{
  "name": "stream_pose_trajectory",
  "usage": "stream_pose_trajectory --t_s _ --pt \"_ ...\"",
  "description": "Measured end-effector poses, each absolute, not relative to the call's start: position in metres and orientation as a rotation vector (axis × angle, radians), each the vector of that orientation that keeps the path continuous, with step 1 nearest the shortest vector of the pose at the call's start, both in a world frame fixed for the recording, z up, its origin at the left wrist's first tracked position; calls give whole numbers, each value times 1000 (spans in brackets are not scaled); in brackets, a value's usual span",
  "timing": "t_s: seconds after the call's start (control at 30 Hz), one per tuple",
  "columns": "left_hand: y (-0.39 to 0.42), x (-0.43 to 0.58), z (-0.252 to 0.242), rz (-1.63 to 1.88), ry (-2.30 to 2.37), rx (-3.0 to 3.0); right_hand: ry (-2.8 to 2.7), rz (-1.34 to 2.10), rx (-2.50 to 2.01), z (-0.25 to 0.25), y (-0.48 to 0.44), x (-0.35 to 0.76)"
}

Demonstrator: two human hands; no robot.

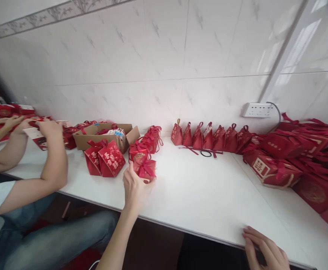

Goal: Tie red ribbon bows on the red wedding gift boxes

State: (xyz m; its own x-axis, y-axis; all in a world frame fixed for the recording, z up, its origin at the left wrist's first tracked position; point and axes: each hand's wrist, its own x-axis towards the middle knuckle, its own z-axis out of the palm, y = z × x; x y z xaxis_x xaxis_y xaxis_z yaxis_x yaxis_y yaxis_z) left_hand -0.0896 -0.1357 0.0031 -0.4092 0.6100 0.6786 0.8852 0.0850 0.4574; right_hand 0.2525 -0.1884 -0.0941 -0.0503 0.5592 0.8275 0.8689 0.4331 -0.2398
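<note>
My left hand (136, 187) is closed around a small red gift box (148, 164) with a ribbon bow, low over the white table. Just behind it stand more red gift boxes (152, 138) with ribbons, partly hidden by one another. To the left, two red pyramid-like boxes (112, 159) with gold lettering lean together. My right hand (265, 250) rests at the front edge of the table, holding nothing, its fingers loosely stretched and slightly bent.
Along the wall runs a row of red triangular boxes (218, 137), with a black ring (206, 153) in front. Red boxes are piled (282, 168) at the right. A cardboard carton (85, 139) stands left; beyond it, another person's hands (50, 127) handle red packaging.
</note>
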Motion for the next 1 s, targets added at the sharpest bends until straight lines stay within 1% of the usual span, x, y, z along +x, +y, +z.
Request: stream_pose_trajectory --t_s 0.1,0.17,0.23,0.33,0.47,0.53,0.63,0.73,0.8,0.93,1.0 --pt "-153 -53 -2 -1371 -1769 -2053 -1693 -338 -1278 -86 -191 244" --pt "-155 -27 -1 -1383 -1564 -2453 -1627 -141 -1355 -77 -195 243" --pt "-146 -3 3 -1352 -1268 -2776 -1472 155 -1403 -62 -196 246" --pt "-114 32 13 -1261 -770 -3084 -1191 521 -1247 -35 -189 258" --pt "-67 80 19 -1055 -344 -3280 -1065 721 -1118 -7 -163 276" --pt "-52 97 12 -1058 -300 -3315 -1058 724 -1106 -3 -150 280" --pt "-44 108 -4 -1308 -384 -3383 -1056 670 -1103 -9 -139 275" --pt "-50 109 -17 -1529 -511 -3627 -1025 662 -1110 -18 -141 264" --pt "-57 107 -17 -1688 -600 -3777 -1000 650 -1082 -22 -148 257" --pt "-64 106 -5 -2135 -630 -3915 -954 552 -1043 -26 -157 250" --pt "-64 107 1 -2313 -778 -3941 -958 511 -1058 -29 -158 248"
